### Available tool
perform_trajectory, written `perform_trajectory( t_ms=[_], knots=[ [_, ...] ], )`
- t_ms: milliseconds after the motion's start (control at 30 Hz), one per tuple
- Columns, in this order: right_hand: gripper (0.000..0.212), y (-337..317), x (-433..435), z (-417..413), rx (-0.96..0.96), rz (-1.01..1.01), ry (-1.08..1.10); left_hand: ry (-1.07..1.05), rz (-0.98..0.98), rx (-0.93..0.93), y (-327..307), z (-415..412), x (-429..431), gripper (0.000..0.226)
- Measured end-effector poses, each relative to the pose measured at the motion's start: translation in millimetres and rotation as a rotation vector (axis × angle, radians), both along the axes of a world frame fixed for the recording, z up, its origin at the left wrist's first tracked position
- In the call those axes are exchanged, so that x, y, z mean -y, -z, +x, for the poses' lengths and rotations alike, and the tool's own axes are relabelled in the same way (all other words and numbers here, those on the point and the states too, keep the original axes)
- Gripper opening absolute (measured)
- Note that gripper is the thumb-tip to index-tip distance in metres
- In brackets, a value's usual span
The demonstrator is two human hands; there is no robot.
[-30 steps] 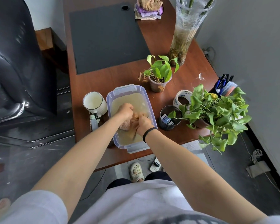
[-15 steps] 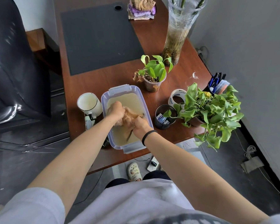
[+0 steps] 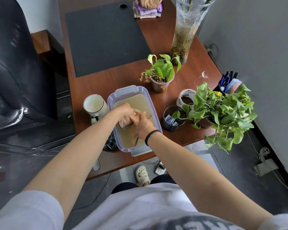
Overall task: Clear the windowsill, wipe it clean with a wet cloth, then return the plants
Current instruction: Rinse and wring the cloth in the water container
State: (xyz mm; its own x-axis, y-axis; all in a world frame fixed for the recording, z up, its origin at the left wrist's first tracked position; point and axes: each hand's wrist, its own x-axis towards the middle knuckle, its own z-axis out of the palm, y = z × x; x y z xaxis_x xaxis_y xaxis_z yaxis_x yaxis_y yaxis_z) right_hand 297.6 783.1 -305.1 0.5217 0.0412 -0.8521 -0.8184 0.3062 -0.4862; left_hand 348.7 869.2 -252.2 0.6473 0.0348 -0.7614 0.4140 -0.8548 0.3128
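On the wooden desk (image 3: 93,87), over the water-filled tub (image 3: 154,112), the cloth (image 3: 125,122) is mostly hidden, being gripped by left hand (image 3: 123,110) and right hand (image 3: 144,122), fists touching.

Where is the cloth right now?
Head view, centre: the cloth is gripped by the left hand and right hand over the water tub, between the white cup on the left and black cup on the right.

I see soft, even light, faint shadows. Glare streaks the black chair (image 3: 13,67) at upper left. Edges bow from the wide lens; centre is sharp.
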Motion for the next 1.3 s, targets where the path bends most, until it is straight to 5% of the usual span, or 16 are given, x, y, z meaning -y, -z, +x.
perform_trajectory(
  t_ms=[67, 200, 467, 767, 967, 1167, 1300],
  knots=[
    [0.055, -10, 1, 0, -0.043, 0.09, 0.08, -0.003, 0.026, 0.009, -1, -1, 3, 0.044],
    [0.029, -14, 4, -1, 0.02, 0.196, 0.053, -0.038, 0.001, 0.021, 4, -3, 1, 0.049],
    [0.05, -15, 10, -4, -0.038, 0.09, 0.083, -0.068, -0.065, 0.017, 2, 0, -1, 0.041],
    [0.026, -15, -2, 1, 0.004, 0.144, 0.229, -0.186, -0.05, 0.195, 3, -4, 1, 0.042],
    [0.058, -16, 0, -8, -0.077, 0.067, 0.243, -0.273, -0.08, 0.272, 5, -1, 4, 0.031],
    [0.012, -11, 0, -17, -0.044, 0.015, 0.155, -0.078, 0.094, 0.48, 2, 12, -5, 0.025],
    [0.008, -13, -2, -18, -0.01, -0.046, 0.141, 0.117, -0.094, 0.249, 8, 10, -13, 0.019]
  ],
)
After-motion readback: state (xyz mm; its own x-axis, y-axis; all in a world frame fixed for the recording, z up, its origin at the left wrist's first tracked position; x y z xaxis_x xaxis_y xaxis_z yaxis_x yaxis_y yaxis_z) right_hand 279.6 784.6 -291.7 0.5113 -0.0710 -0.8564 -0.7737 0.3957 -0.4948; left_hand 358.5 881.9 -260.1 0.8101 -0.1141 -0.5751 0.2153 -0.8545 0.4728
